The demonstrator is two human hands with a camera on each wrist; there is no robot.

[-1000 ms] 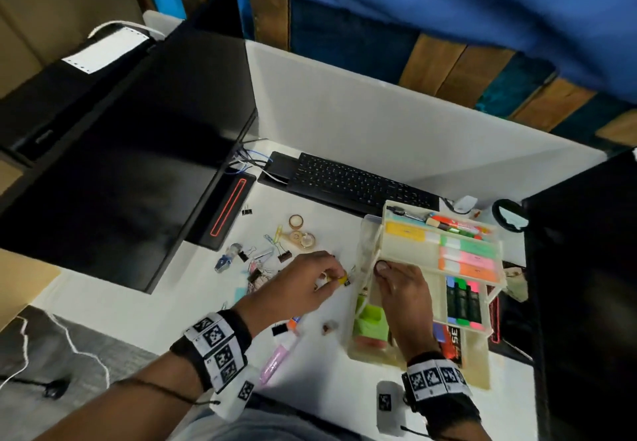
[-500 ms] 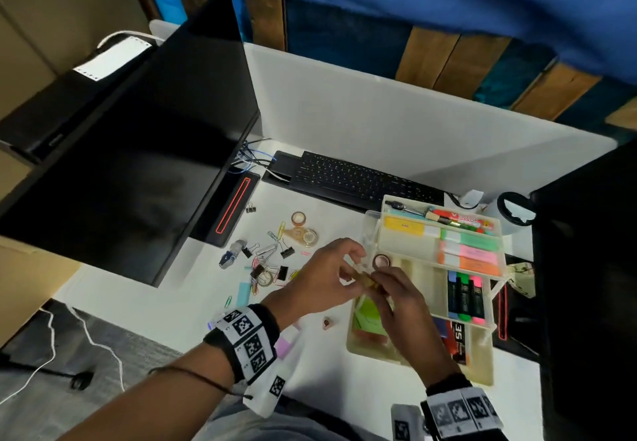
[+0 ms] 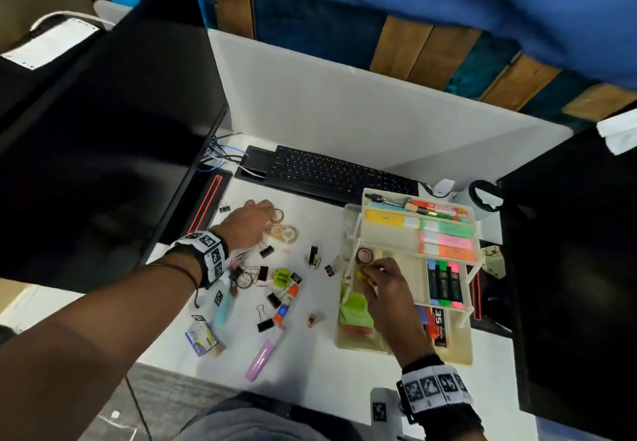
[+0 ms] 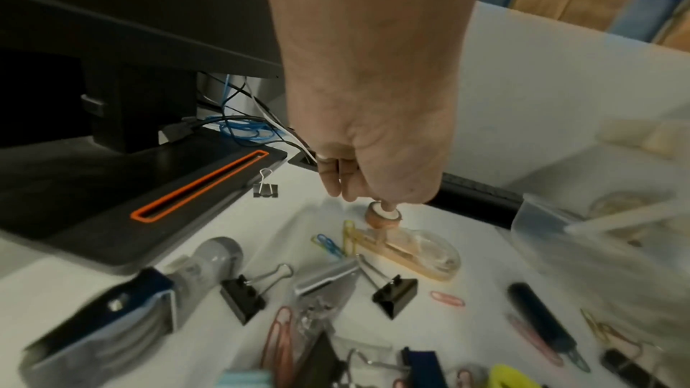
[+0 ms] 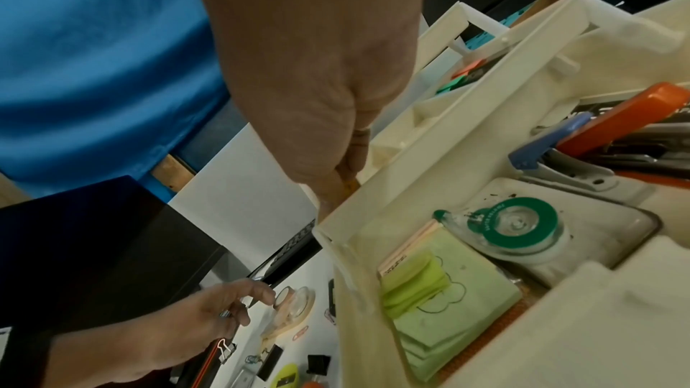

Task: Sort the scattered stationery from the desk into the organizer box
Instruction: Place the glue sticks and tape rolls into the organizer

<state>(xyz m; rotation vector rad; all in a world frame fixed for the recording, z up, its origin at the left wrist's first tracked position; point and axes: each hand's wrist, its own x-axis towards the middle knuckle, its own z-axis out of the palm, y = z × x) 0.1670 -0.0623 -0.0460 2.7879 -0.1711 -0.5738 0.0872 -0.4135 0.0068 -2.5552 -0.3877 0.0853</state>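
The cream tiered organizer box [image 3: 358, 345] stands on the right of the desk, with its wall close up in the right wrist view [image 5: 373, 306]. My right hand [image 3: 374, 273] pinches a small yellow item [image 3: 362, 275] over the box's middle tray, beside a brown tape roll [image 3: 363, 255]. The yellow item [image 5: 351, 185] barely shows between the fingers. My left hand [image 3: 255, 220] reaches far left, its thumb and fingertips closing on a small tape roll [image 4: 382, 214] next to a clear tape dispenser [image 4: 414, 252]. Binder clips [image 3: 265, 323], paper clips and a glue stick [image 3: 286, 306] lie scattered.
A black monitor [image 3: 103, 130] and its base [image 3: 206, 206] stand left of the clutter. A keyboard [image 3: 337, 175] lies behind it, and a dark screen [image 3: 568, 268] is at the right. A pink marker [image 3: 262, 359] lies near the front edge. Green sticky notes [image 5: 440, 300] and a correction tape [image 5: 519, 229] fill the box's bottom tray.
My left hand passed the yellow item to my right hand, then moved back left to the small tape roll. My right hand stayed over the box's middle tray with the item.
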